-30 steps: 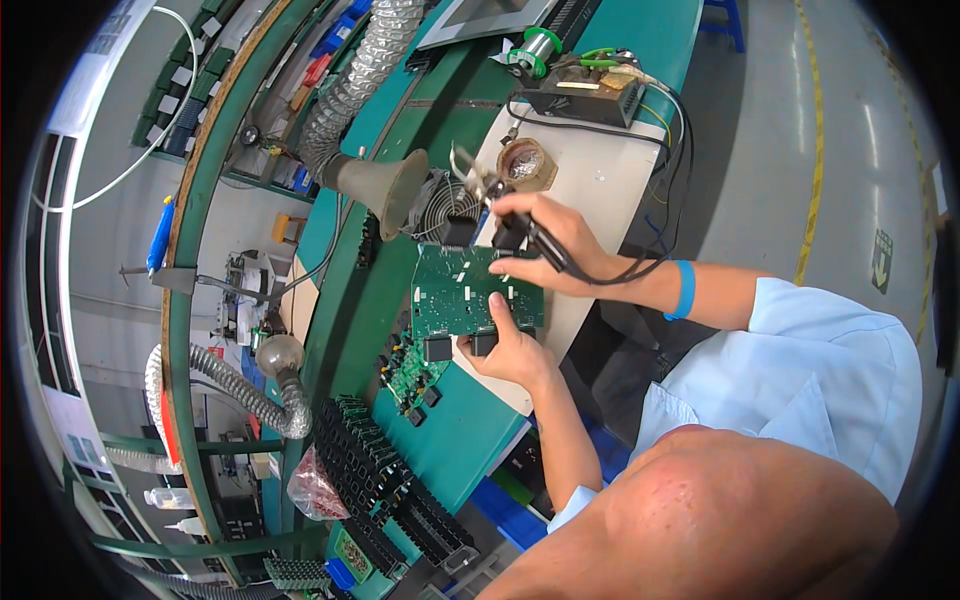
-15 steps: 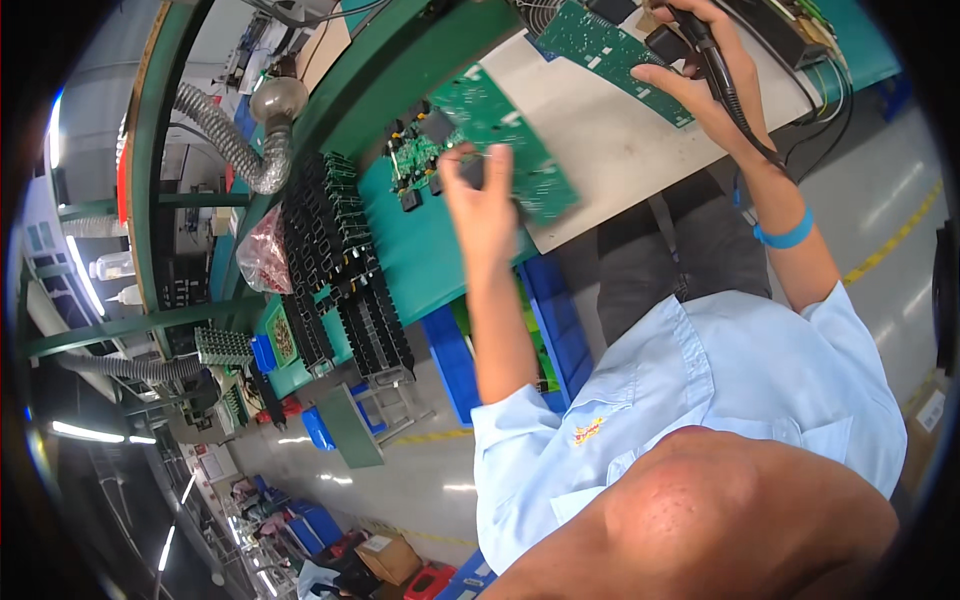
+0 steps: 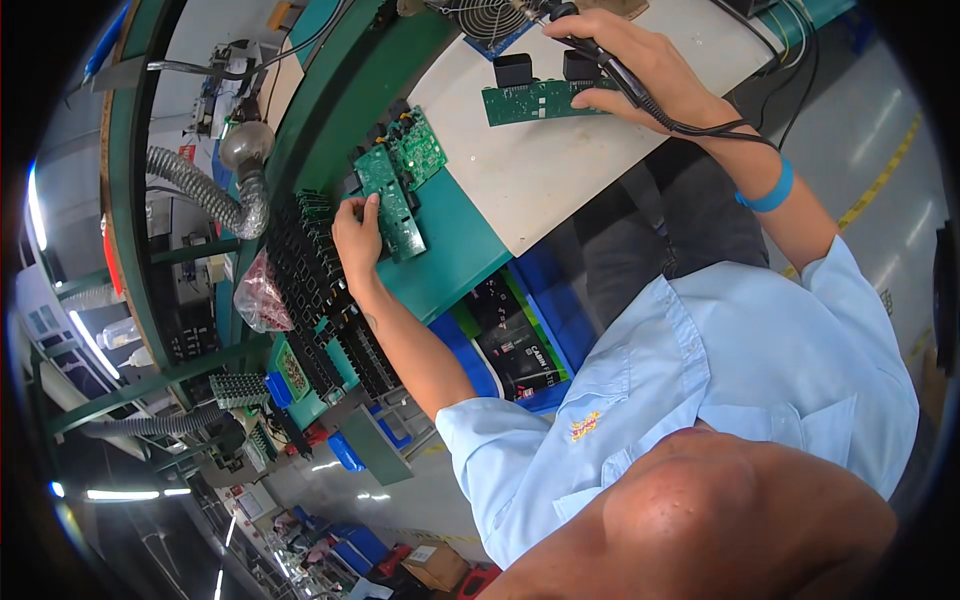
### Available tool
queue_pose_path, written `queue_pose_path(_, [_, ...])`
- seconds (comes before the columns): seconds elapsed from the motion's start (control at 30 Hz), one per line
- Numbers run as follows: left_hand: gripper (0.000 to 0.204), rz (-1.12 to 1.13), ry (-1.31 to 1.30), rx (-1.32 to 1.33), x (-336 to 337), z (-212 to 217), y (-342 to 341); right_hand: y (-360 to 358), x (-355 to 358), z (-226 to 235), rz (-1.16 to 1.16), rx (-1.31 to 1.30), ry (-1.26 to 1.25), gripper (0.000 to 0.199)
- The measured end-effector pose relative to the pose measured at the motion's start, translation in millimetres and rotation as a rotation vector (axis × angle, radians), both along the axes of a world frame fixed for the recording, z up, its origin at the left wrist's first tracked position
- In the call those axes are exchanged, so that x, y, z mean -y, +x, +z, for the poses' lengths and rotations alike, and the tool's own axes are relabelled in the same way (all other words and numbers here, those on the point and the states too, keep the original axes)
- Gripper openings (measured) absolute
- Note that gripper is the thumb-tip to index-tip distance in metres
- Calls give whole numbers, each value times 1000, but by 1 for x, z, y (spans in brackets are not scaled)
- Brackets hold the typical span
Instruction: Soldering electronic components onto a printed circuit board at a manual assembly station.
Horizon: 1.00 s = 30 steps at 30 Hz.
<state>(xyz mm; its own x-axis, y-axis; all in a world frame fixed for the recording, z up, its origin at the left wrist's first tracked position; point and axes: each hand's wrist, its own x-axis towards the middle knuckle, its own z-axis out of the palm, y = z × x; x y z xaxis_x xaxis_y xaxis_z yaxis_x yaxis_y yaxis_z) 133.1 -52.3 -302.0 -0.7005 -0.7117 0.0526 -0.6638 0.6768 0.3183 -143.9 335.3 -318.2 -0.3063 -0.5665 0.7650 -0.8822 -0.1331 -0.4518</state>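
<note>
My left hand (image 3: 355,238) grips the near edge of a long green circuit board (image 3: 395,210), which lies on the green bench top (image 3: 455,255). A second green board with small parts (image 3: 420,148) sits just beyond it. My right hand (image 3: 640,70) is closed around a black soldering iron (image 3: 600,55) with a dark cable trailing past my wrist. The iron's tip is above another green circuit board (image 3: 540,100) carrying two black blocks, which rests on the white work mat (image 3: 560,170). A blue band circles my right wrist.
Rows of black parts in racks (image 3: 320,290) fill the bench left of my left hand, next to a pinkish plastic bag (image 3: 262,295). A grey ribbed extraction hose (image 3: 200,190) hangs behind. A small fan (image 3: 490,15) stands at the mat's far edge. Blue bins (image 3: 500,345) sit under the bench.
My left hand has carried the green board off the white mat to the left and down onto the green bench. The right hand keeps the soldering iron by the board on the mat.
</note>
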Motion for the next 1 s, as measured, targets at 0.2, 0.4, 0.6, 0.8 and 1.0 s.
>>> queue_pose_path(0.2, [46,-370,-510,-506,-120,12,-50,17,-4,14,-4,-123,63,73])
queue_pose_path(0.4, [44,-486,187,-591,-211,-6,-80,23,-13,13,8,-174,257,76])
queue_pose_path(0.6, [36,-423,327,-757,-213,-52,-56,14,-29,-7,87,49,33,65])
queue_pose_path(0.8, [37,-541,218,-893,-213,-67,-46,10,-40,-38,209,342,44,79])
queue_pose_path(1.0, [39,-490,297,-935,-218,-69,-45,5,-38,-58,326,436,35,97])
